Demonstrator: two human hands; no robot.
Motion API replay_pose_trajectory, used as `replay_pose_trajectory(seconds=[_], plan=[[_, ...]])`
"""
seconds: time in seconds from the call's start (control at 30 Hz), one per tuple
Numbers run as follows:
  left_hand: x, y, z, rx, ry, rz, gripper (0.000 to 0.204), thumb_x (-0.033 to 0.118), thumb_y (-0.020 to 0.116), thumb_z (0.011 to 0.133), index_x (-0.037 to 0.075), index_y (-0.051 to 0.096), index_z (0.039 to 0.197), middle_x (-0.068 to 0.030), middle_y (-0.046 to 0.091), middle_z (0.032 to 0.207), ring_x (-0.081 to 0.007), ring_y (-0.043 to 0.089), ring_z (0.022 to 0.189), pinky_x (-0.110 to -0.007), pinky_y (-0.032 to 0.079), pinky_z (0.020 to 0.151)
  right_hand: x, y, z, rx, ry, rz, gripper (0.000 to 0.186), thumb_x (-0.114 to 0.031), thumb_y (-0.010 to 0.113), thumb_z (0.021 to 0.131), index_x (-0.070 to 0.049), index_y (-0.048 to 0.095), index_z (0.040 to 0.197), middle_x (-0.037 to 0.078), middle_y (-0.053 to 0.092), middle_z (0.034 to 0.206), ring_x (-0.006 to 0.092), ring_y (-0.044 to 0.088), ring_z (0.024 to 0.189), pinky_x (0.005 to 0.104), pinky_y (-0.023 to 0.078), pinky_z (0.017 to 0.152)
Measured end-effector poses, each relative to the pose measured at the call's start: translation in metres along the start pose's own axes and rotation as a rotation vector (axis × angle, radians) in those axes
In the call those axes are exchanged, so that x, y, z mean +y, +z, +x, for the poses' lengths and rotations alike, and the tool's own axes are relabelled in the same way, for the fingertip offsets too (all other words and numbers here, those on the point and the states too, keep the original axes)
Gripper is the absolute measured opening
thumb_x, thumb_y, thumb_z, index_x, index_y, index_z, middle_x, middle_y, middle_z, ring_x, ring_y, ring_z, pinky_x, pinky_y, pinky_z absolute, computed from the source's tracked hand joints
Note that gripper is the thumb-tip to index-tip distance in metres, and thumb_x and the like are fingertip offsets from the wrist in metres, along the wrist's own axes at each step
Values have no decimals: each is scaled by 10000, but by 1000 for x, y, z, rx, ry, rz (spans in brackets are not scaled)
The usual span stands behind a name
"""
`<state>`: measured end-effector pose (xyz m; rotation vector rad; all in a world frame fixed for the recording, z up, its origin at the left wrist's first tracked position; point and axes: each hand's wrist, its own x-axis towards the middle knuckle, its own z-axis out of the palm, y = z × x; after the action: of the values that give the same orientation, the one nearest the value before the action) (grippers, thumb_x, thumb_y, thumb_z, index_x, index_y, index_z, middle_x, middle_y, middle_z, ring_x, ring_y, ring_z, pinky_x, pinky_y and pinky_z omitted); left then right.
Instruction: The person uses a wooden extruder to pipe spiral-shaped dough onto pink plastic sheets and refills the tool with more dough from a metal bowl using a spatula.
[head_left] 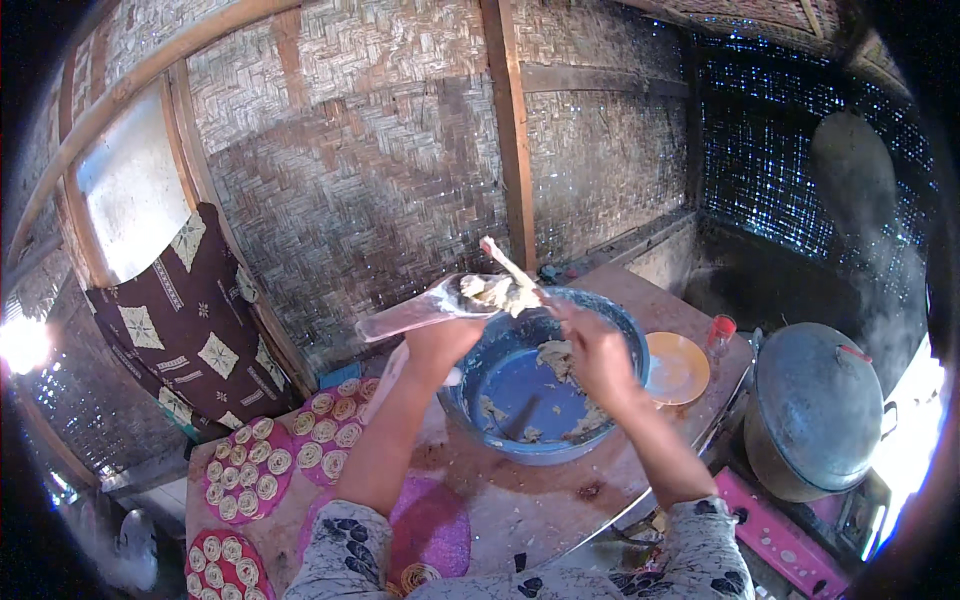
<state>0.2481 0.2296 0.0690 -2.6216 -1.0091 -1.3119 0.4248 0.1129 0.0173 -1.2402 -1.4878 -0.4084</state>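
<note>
My left hand (443, 345) is closed round a long, translucent pinkish tube (405, 318), tilted over the far left side of the basin. Pale dough (492, 291) fills the tube's open end. My right hand (598, 355), slightly blurred, grips a dough-smeared stick-like utensil (512, 264) at that mouth; its exact kind is unclear. Beneath both hands stands a blue basin (515, 400) with clumps of sticky dough (558, 360) on its bottom and wall. Nearer me lies a pink woven mat (435, 525) bearing a dough coil (418, 576), partly hidden by my left arm.
Pink mats (287, 490) with several dough coils cover the table's left side. Right of the basin are an orange plate (690, 365) and a red-topped glass (720, 333). A large lidded pot (815, 410) stands beyond the table's right edge, amid steam. A woven wall closes the back.
</note>
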Motion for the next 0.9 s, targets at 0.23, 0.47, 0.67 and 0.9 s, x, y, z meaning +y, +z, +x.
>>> replay_pose_trajectory(seconds=[0.23, 0.47, 0.67, 0.9], plan=[[-22, 31, 7, 196, 183, 263, 189, 266, 618, 726, 104, 610, 823, -91, 621, 801, -275, 619, 735, -382, 502, 629, -24, 39, -26, -46, 198, 281, 321, 34, 481, 841, 15, 546, 1154, 237, 579, 823, 340, 594, 691, 377, 476, 652], [-30, 35, 7, 157, 185, 336, 149, 222, 608, 724, 90, 557, 769, -92, 604, 746, -287, 621, 675, -378, 505, 568, 3, 21, -19, -256, 456, 393, 282, -47, 479, 889, 12, 551, 1156, 142, 583, 670, 147, 527, 570, 298, 448, 551], [-34, 24, 8, 215, 85, 232, 113, 231, 609, 740, 129, 611, 787, -72, 624, 754, -258, 613, 700, -380, 500, 618, -22, 4, -22, -446, 488, 558, 275, -109, 486, 912, -25, 569, 1160, 74, 592, 720, 111, 545, 609, 276, 445, 554], [-46, -47, -14, 156, -144, -300, 304, 251, 650, 756, 74, 610, 1000, -87, 654, 920, -202, 622, 880, -318, 481, 777, 53, -8, -32, -1185, 301, -686, 237, -169, 569, 773, -60, 659, 963, 157, 643, 996, 312, 619, 923, 401, 473, 787]])
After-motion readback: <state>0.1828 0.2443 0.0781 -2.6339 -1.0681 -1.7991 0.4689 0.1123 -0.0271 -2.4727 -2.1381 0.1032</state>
